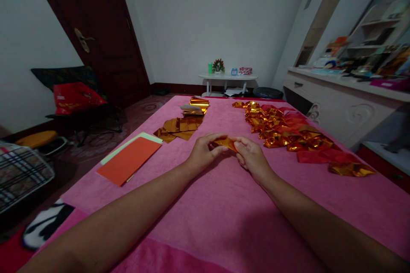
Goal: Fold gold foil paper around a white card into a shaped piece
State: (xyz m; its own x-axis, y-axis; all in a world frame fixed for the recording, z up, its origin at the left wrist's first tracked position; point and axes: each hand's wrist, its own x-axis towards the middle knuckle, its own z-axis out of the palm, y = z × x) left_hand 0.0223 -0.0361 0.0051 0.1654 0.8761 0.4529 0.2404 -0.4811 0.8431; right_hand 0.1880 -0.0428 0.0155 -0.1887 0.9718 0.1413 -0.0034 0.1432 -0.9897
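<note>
Between my two hands, above the pink cloth (205, 204), is a piece of gold foil paper (226, 142), bent or folded. My left hand (205, 152) pinches its left end between thumb and fingers. At the right end, my right hand (252, 156) grips it, thumb on top and fingers curled. Just beyond my left hand lie flat gold foil sheets (182, 127). Off to the right of my right hand spreads a pile of folded gold foil pieces (272, 126) with red paper or cloth (312, 156) among them.
Orange paper (130, 161) lies over pale green sheets at the left edge. A shiny gold stack (199, 104) is at the far end. A cluttered white counter (352, 80) stands to the right, a chair with a red bag (77, 98) to the left. A small white table (228, 76) is behind.
</note>
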